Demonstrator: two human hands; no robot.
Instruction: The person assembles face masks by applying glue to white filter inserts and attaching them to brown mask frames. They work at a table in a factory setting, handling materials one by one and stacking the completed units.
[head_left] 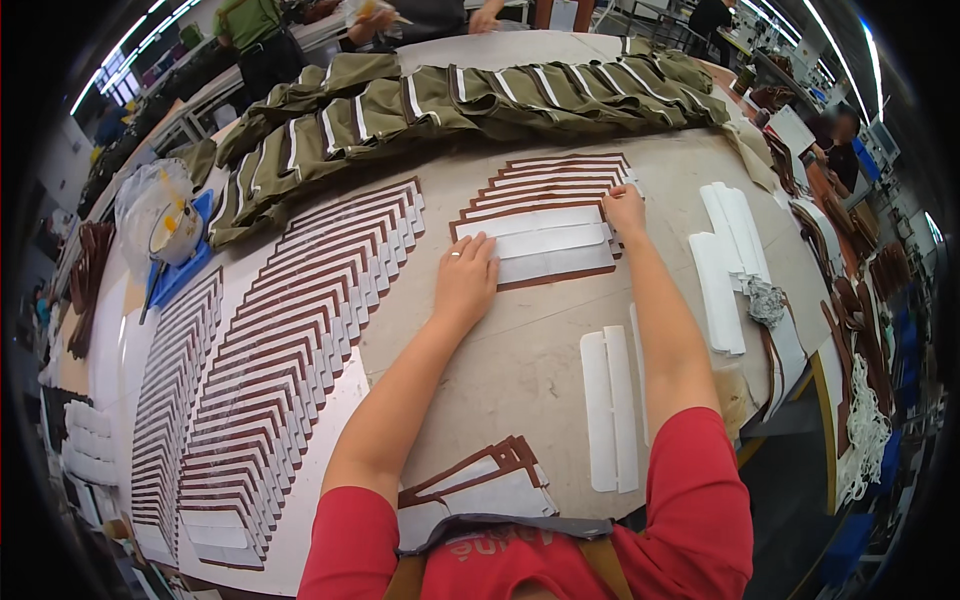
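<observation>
A fanned row of brown pieces with white strips (545,185) lies on the table in front of me. The nearest piece, a brown panel with white strips (550,240), has more of its face showing than the others. My left hand (467,277) rests on that panel's left end with its fingers stretched out flat. At the row's right edge my right hand (626,212) is closed, fingertips pressed together; what they pinch, if anything, is hidden. Loose white strips (610,410) lie near my right forearm, and more white strips (735,240) are stacked farther right.
Long overlapped rows of brown-and-white pieces (290,350) cover the left side. Olive fabric with white stripes (460,95) lies along the back. A tub (178,235) stands in a blue tray (190,265). Brown panels (490,480) lie by my waist. Other people work beyond the table.
</observation>
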